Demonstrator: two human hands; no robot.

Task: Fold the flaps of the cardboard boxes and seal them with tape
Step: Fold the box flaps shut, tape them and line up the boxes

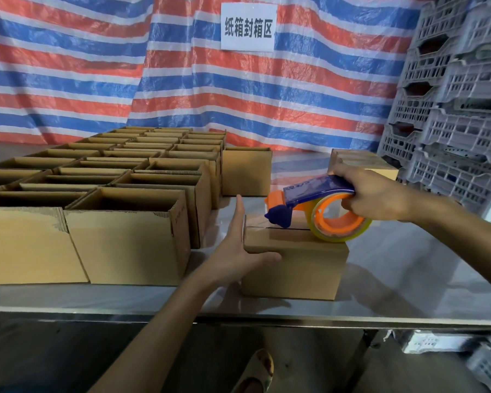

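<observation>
- Cardboard box (295, 259) with its flaps folded shut sits near the table's (408, 282) front edge, just right of the block of open boxes (125, 239)
- Your left hand (238, 251) braces it, straight fingers flat against its left side and thumb across the front
- Your right hand (372, 191) is wrapped round the tape dispenser (315, 205), whose roll rests on the box top with its nose over the centre seam
- Taping looks like the step in hand; you likely need to draw the dispenser along the seam, steady the box, then cut
- Count: one box under your hands, one dispenser, one closed box (360, 163) behind your right hand, and well over a dozen open boxes, too crowded to number exactly
</observation>
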